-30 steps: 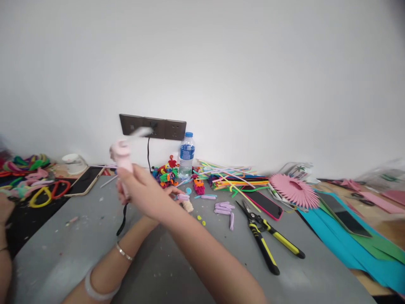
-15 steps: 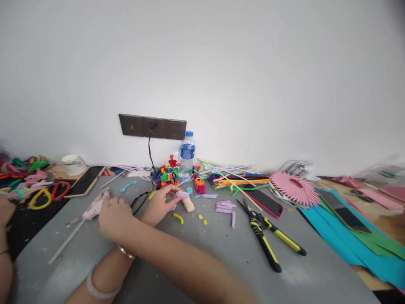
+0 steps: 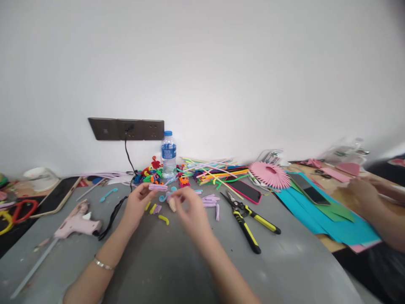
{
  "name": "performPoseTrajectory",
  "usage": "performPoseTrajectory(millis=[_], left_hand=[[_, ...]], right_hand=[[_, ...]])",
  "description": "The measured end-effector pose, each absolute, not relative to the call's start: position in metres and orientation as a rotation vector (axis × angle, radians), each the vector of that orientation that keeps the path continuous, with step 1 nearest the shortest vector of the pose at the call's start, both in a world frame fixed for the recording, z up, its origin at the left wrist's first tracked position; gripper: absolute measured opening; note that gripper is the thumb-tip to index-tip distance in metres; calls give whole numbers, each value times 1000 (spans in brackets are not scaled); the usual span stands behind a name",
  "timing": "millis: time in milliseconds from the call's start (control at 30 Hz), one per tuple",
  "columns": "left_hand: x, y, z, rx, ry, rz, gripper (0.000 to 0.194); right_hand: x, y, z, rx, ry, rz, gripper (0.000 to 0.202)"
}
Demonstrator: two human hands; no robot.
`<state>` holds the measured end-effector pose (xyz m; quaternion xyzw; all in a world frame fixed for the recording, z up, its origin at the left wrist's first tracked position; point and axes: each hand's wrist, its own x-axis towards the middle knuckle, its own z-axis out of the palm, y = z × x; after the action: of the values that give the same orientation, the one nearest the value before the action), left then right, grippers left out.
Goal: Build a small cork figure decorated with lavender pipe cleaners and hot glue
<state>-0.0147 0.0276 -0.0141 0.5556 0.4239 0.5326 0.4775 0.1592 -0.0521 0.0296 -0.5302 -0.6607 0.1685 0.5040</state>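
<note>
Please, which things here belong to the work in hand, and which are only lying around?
Seem to belong:
- lilac piece in left hand
- cream piece at right hand
- probably glue gun

Seem just lying about:
- water bottle
- pink-edged phone
- pink ring

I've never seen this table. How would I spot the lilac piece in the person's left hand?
Find the clear, blue-capped bottle at the back of the grey table. Look below it and leftward to the left hand. The lilac piece juts from its fingertips; unlike the lilac pile farther right, it is being held.
</note>
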Motion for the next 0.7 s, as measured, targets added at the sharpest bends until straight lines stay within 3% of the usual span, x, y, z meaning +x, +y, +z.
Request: performPoseTrajectory(millis=[100,200,333,533,700], left_hand=[[-13,26,-13,1343,1082,1321,49],[-10,24,-13,1341,1062,1309,52],[-7,22,-13,1338,1053,1285,54],[-6,18,-7,1328,1071,1263,51],[-4,16,-4,1317,1089,1208,48]], right_hand=[[224,-31,12,-1495,-1461,385,17],[255,-14,2,-1635,-1687,417,18],[247,-6,-1,-1828,-1998,326,15],[234,-10,4,-1893,-1990,302,16],[229,-11,26,-1634,-1731,697,11]])
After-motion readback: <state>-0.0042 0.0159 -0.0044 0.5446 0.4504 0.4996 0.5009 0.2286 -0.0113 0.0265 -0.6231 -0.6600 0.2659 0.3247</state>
